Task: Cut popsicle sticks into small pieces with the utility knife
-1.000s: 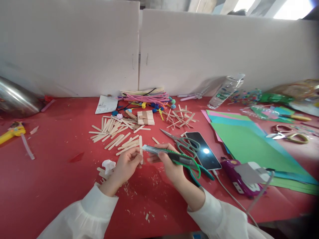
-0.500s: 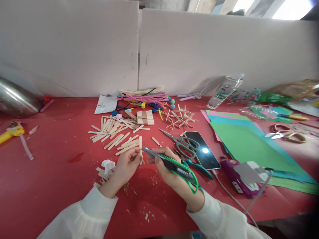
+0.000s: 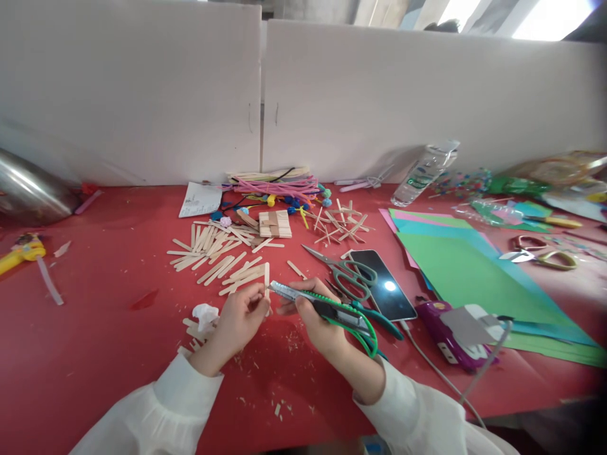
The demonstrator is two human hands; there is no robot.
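Observation:
Between the thumb and fingers of my left hand (image 3: 241,318) an upright popsicle stick (image 3: 267,273) is pinched, its upper part showing above the fingertips. My right hand (image 3: 317,319) is wrapped round a green and black utility knife (image 3: 339,311). The knife's blade end points left and meets, or nearly meets, the stick's side by my left fingertips. Loose popsicle sticks (image 3: 208,246) lie in a heap just beyond my left hand. A crumpled white tissue (image 3: 205,316) rests beside my left wrist, over more sticks. Small wood shavings (image 3: 294,341) are scattered below my hands.
Grey-handled scissors (image 3: 353,278), teal-handled pliers (image 3: 379,319) and a phone (image 3: 383,284) lie right of my hands. Further right are coloured paper sheets (image 3: 455,272) and a purple glue gun (image 3: 450,335). A water bottle (image 3: 424,174) and pipe cleaners (image 3: 277,186) sit near the white boards (image 3: 403,95).
The knife has turned slightly in my right hand, showing more of its flat side and blade. My left hand keeps its pinch on the stick. The whole view has shifted a little.

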